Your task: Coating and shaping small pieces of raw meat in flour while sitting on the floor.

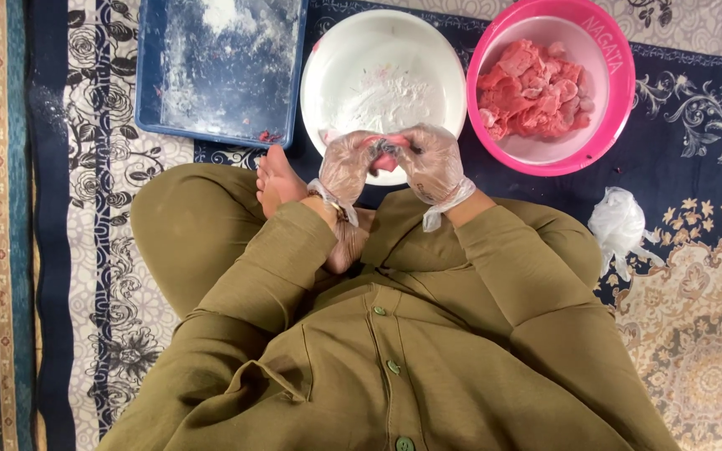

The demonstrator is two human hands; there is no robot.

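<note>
Both my hands wear clear plastic gloves and meet over the near rim of a white bowl (327, 67) that holds white flour. My left hand (346, 165) and my right hand (433, 160) press together on a small pink piece of raw meat (380, 149) held between the fingertips. To the right stands a pink bowl (616, 100) filled with several chunks of raw pink meat (532, 88).
A blue tray (148, 75) dusted with flour lies at the upper left. A crumpled clear plastic glove or bag (620, 224) rests on the patterned carpet (695, 334) at right. I sit cross-legged in olive clothing, with a bare foot (277, 179) below the tray.
</note>
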